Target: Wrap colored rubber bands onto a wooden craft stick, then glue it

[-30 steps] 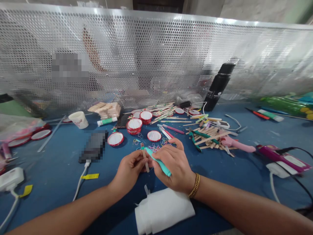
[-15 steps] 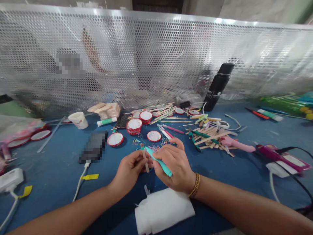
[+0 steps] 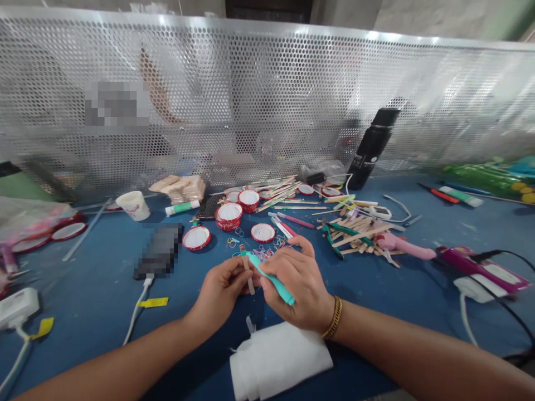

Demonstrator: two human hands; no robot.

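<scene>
White cloth: lower middle of the frame, folded on the desk (image 3: 388, 289), just below both hands; I see neither hand holding it.
Right hand (image 3: 296, 278): right of centre, fingers wrapped round a turquoise marker (image 3: 281, 287); gold bracelet (image 3: 333, 316) at the wrist.
Left hand (image 3: 223, 284): left of centre, thumb and fingers pinching a wooden stick (image 3: 245, 263).
Wooden stick: dead centre of the frame, between the hands; long axis near upright, top leaning a little left, lower end poking out below the left thumb.
Turquoise marker: slants from upper left to lower right, narrow end up by the stick's green band; the two axes converge at the top, spread apart lower down.
Tip to stick: the relation I'd judge everything hangs on; marker tip right beside the stick's upper end, on its right side. Touching or a hair off, can't tell.
Nearer hand: left, already on the stick; right is close by, reaching it only through the marker.
Small coloured loops (image 3: 261, 254): just above the marker, loose.
Stick pile (image 3: 359, 236): right of centre, well apart from the hands.
Red-rimmed discs (image 3: 228, 214): above centre, some stacked.
Perforated screen (image 3: 271, 100): across the top, behind everything on my desk view.
</scene>
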